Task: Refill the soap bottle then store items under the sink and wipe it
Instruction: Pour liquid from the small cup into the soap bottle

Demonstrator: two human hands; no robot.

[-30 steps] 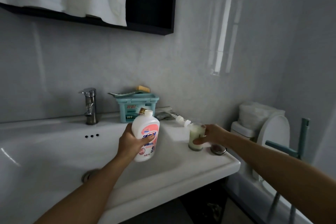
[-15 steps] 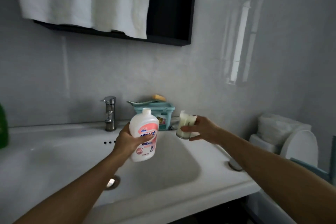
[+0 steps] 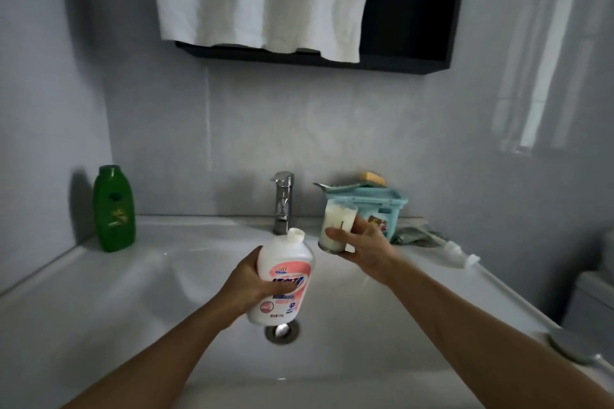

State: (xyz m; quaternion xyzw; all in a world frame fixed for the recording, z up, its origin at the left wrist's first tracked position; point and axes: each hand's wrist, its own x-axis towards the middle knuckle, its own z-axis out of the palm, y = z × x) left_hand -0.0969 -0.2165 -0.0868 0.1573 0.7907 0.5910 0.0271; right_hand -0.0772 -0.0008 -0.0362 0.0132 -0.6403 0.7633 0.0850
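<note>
Soap bottle, the small clear glass one, is in the air over the back of the sink, just right of the faucet. My right grip pinches it low on the wall, fingertips on the near face, thumb behind. Its mouth is open and milky liquid shows through the glass, though I can't read the level. My left grip is wrapped round the belly of the refill bottle, white with a pink label. The cap is off and the neck leans up and to the right. The two bottles are near each other but apart, and the refill's neck sits lower than the soap bottle's rim. I read this as the refilling step, with pouring not yet begun and no stream visible. Next I'd have to lift the refill's spout above that small mouth, or drop the soap bottle under it, then tip slowly, because the target is narrow. Both are over the basin, so drips would land near the drain. The pump head lies on the worktop to the right, ready to go back on afterwards. Storing and wiping come later.
</note>
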